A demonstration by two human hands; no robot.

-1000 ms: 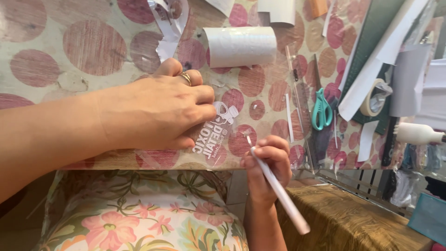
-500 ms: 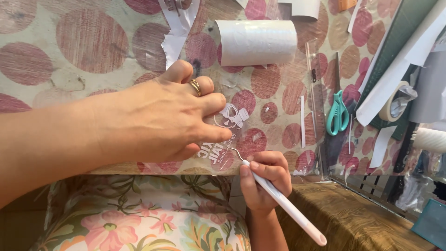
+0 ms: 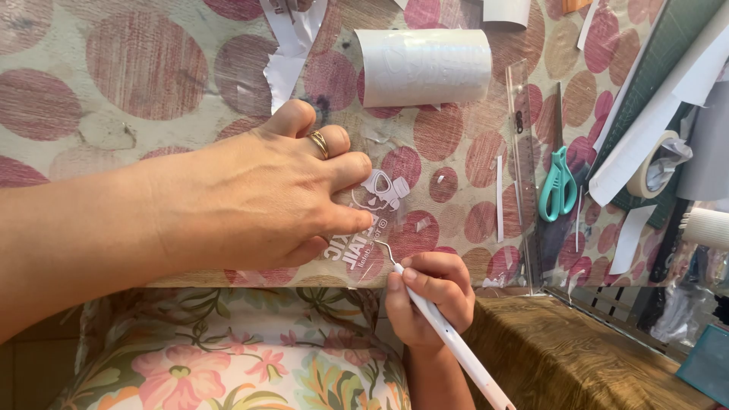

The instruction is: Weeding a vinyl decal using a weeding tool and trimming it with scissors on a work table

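Note:
My left hand (image 3: 258, 205), a gold ring on one finger, lies flat with fingers pressing down a clear sheet that carries a white cut-out vinyl design (image 3: 376, 209). My right hand (image 3: 429, 292) grips a white pen-shaped weeding tool (image 3: 448, 338); its thin metal hook touches the lower edge of the white design, close to my left fingertips. The sheet rests on a table covered with a cloth of pink and maroon circles (image 3: 114, 83), near its front edge.
A curled roll of white vinyl (image 3: 425, 67) lies behind the sheet. To the right are a clear ruler (image 3: 520, 152), teal scissors (image 3: 558, 186), a tape roll (image 3: 653, 163), paper strips and a dark cutting mat (image 3: 668, 45). A floral garment (image 3: 228, 357) covers my lap.
The view has shifted, so the table sits lower in the frame. The hook's tip has moved a little left along the design's lower edge. My left hand stays pressed on the sheet.

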